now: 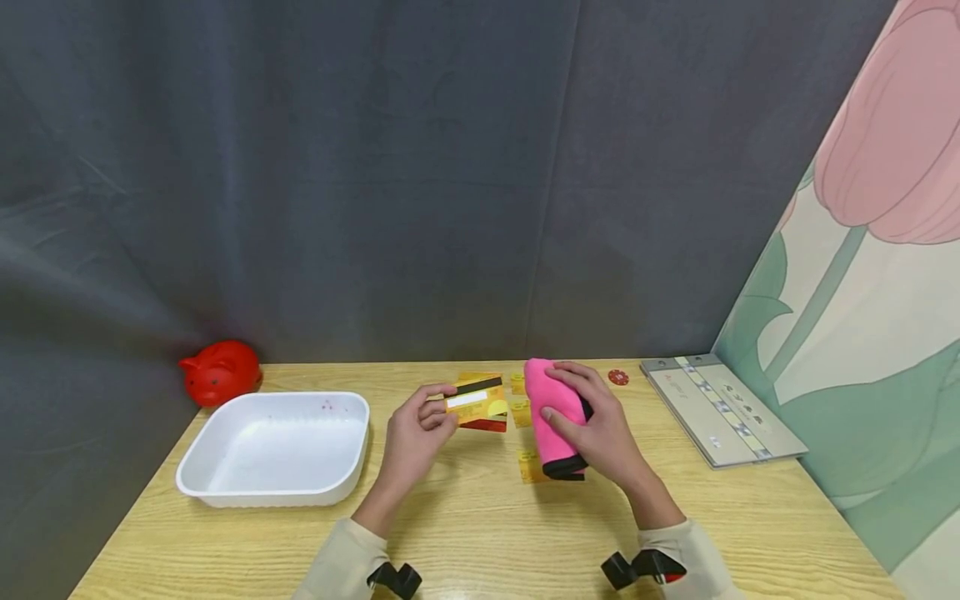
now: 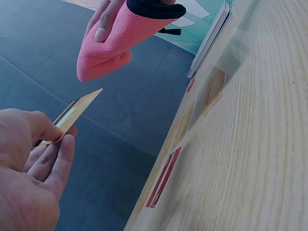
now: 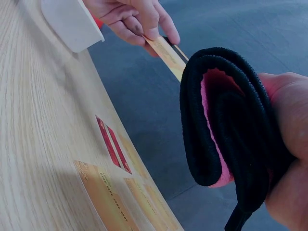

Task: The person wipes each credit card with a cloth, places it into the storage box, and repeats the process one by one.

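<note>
Yellow card and folded pink cloth found held above the worktop

The yellow card is pinched between the thumb and fingers of the left hand, with its dark stripe and white strip turned towards the head camera. It is held clear of the surface, over the far half of the worktop, left of the cloth. The folded pink cloth, trimmed in black, is gripped between the thumb and fingers of the right hand and is likewise held off the surface.

Beneath the yellow card, a red card is seen lying on the worktop. A column of gold cards is laid from the far edge towards the middle, partly hidden by the cloth. A red chip is noted near the far edge, right of the cloth.

A white tray is placed by the left edge. A red piggy bank is sited at the far left corner, and a grey-bound book is laid at the far right corner
</note>
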Tool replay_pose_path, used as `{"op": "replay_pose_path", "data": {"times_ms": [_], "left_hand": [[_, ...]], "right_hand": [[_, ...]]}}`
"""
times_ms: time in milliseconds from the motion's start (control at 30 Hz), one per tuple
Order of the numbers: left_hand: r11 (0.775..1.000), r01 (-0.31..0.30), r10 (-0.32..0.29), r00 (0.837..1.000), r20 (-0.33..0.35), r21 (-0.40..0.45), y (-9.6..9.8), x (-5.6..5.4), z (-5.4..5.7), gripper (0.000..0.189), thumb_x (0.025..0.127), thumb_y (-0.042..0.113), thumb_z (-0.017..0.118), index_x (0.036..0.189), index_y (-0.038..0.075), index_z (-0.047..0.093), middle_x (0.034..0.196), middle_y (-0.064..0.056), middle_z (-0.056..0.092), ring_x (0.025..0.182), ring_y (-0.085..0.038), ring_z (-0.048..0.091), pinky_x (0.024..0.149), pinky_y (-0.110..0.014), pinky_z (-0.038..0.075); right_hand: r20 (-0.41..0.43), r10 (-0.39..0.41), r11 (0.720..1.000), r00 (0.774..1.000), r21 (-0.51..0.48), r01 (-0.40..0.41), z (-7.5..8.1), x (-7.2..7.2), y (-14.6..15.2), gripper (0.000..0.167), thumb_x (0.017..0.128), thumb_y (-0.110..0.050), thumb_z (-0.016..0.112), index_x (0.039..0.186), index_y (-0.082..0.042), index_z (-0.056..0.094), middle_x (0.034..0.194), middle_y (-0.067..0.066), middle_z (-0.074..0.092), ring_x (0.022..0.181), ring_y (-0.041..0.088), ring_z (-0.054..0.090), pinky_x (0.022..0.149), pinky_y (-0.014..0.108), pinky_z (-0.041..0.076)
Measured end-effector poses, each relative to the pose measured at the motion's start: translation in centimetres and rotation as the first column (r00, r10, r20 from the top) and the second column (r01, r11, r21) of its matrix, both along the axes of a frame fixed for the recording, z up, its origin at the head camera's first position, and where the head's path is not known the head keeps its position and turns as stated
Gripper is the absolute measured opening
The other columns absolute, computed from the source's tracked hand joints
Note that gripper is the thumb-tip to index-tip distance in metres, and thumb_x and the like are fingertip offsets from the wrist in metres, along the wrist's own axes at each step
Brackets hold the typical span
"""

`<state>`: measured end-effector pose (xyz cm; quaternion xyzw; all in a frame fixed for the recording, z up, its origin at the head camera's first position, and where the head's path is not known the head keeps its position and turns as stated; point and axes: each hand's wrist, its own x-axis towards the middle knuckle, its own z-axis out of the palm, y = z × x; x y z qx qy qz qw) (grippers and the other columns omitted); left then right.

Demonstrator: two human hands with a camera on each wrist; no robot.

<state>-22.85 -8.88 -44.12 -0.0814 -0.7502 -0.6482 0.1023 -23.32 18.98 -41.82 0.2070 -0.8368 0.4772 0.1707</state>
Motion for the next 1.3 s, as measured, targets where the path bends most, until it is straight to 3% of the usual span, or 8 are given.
{"op": "replay_pose_path", "data": {"times_ms": [300, 500, 1000, 1133, 1300], "left_hand": [[0.998, 0.047, -0.046, 0.999, 0.019, -0.031, 0.3, 0.0, -0.2, 0.043, 0.093, 0.002, 0.070, 0.131, 0.021, 0.069, 0.100, -0.007, 0.079, 0.076, -0.010, 0.066, 0.067, -0.019, 0.052], [0.995, 0.099, -0.099, 0.995, 0.008, 0.000, 0.9, 0.1, -0.4, 0.041, 0.093, 0.000, 0.071, 0.131, 0.015, 0.068, 0.105, -0.011, 0.079, 0.090, -0.012, 0.074, 0.078, -0.020, 0.059], [0.988, 0.137, -0.139, 0.990, 0.023, 0.066, 1.6, 0.2, -0.6, 0.043, 0.095, -0.004, 0.067, 0.135, 0.012, 0.066, 0.116, -0.018, 0.077, 0.101, -0.023, 0.077, 0.083, -0.028, 0.063], [0.988, 0.142, -0.143, 0.989, 0.024, 0.062, 1.5, 0.2, -0.7, 0.044, 0.095, -0.004, 0.067, 0.136, 0.012, 0.066, 0.116, -0.018, 0.077, 0.102, -0.023, 0.077, 0.085, -0.033, 0.063], [0.988, 0.143, -0.145, 0.989, 0.027, 0.056, 1.4, 0.3, -0.7, 0.044, 0.095, -0.003, 0.069, 0.135, 0.013, 0.068, 0.115, -0.017, 0.078, 0.104, -0.026, 0.076, 0.085, -0.027, 0.063]], "right_hand": [[-0.001, 0.063, 0.998, 0.998, -0.028, -0.063, -0.6, 0.2, -1.3, 0.051, 0.089, -0.013, 0.082, 0.137, -0.020, 0.066, 0.147, 0.005, 0.055, 0.128, 0.025, 0.055, 0.089, 0.022, 0.057], [-0.011, 0.125, 0.992, 0.992, -0.003, -0.125, -1.4, 0.6, -2.8, 0.050, 0.089, -0.013, 0.082, 0.136, -0.018, 0.066, 0.146, 0.007, 0.056, 0.132, 0.029, 0.056, 0.097, 0.023, 0.055], [-0.037, 0.206, 0.978, 0.978, 0.054, -0.204, -1.8, 1.8, -5.1, 0.053, 0.088, -0.011, 0.082, 0.137, -0.022, 0.065, 0.148, 0.003, 0.053, 0.138, 0.028, 0.053, 0.102, 0.033, 0.056], [-0.050, 0.203, 0.977, 0.978, 0.078, -0.198, -1.8, 1.9, -5.1, 0.054, 0.088, -0.012, 0.082, 0.138, -0.023, 0.065, 0.149, 0.003, 0.053, 0.138, 0.028, 0.054, 0.102, 0.035, 0.056], [-0.054, 0.147, 0.985, 0.988, 0.103, -0.141, -1.9, 1.4, -4.6, 0.053, 0.087, -0.011, 0.083, 0.136, -0.022, 0.066, 0.147, 0.001, 0.056, 0.136, 0.024, 0.056, 0.105, 0.037, 0.055]]}}
